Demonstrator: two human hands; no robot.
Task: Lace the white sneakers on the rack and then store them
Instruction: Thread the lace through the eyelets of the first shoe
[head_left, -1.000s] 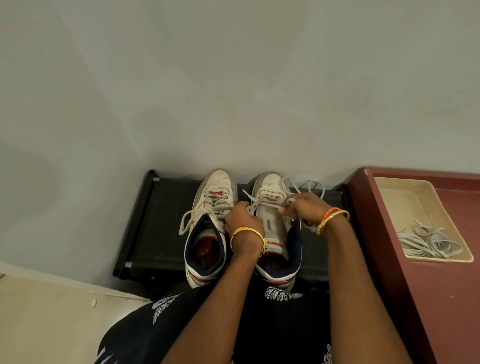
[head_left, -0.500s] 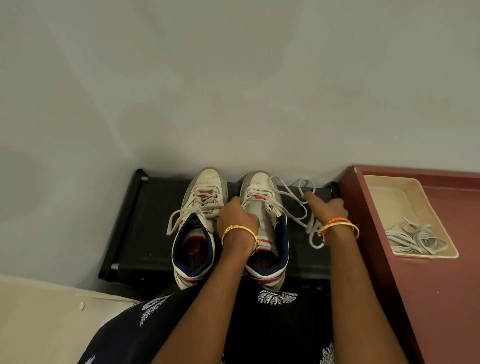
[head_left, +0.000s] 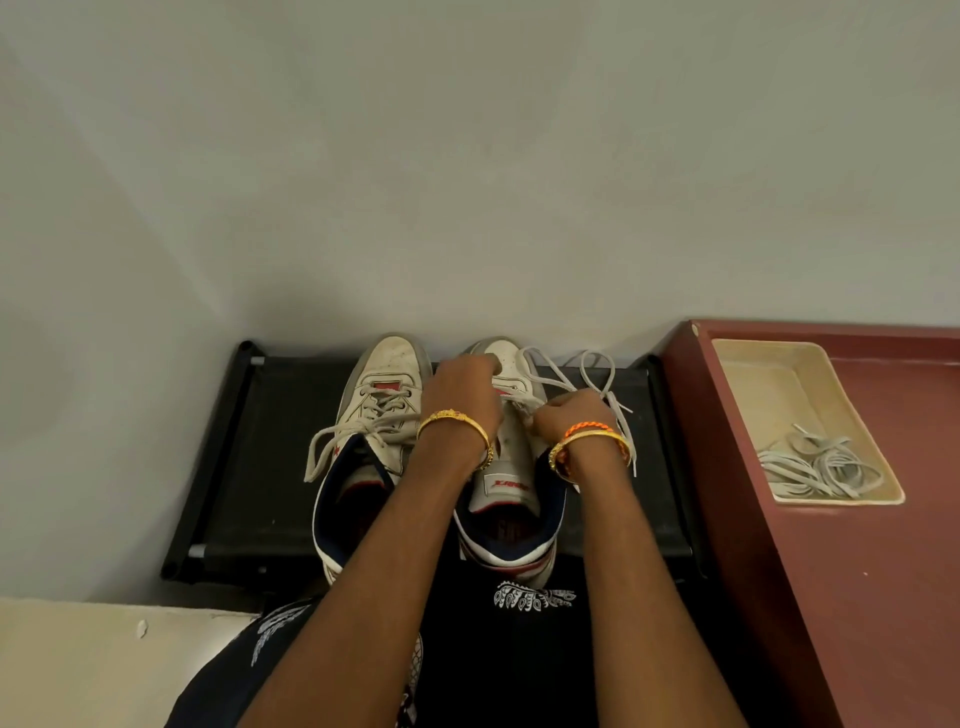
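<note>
A low black rack (head_left: 270, 467) with a fabric top stands against the pale wall, and the two white sneakers sit on it side by side, toes to the wall: the left sneaker (head_left: 382, 379) laced, the right sneaker (head_left: 511, 467) with its loose lace (head_left: 582, 376) trailing over the rack's right part. Just to the right stands a dark red table (head_left: 857, 597); on it lies a cream tray (head_left: 769, 384) holding a heap of spare laces (head_left: 815, 467).
</note>
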